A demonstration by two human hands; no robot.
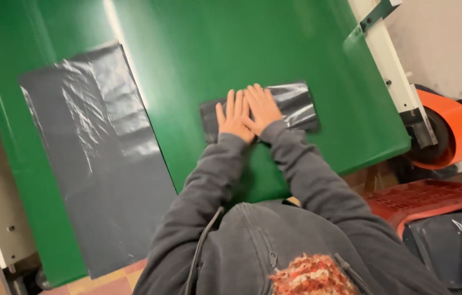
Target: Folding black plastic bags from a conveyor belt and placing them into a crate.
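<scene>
A small folded dark grey plastic bag (296, 104) lies on the green table (214, 49). My left hand (232, 117) and my right hand (262, 108) both press flat on it, side by side, fingers spread and pointing away from me. The left hand covers the bag's left part; the right hand rests on its middle. The bag's right part shows, shiny and creased. Both arms are in grey sleeves.
A large flat dark grey plastic sheet (100, 158) lies on the table's left side, hanging over its near edge. An orange roll (457, 131) sits on a white machine frame (392, 65) at right. A red crate (427, 199) and dark bags (454, 246) stand lower right.
</scene>
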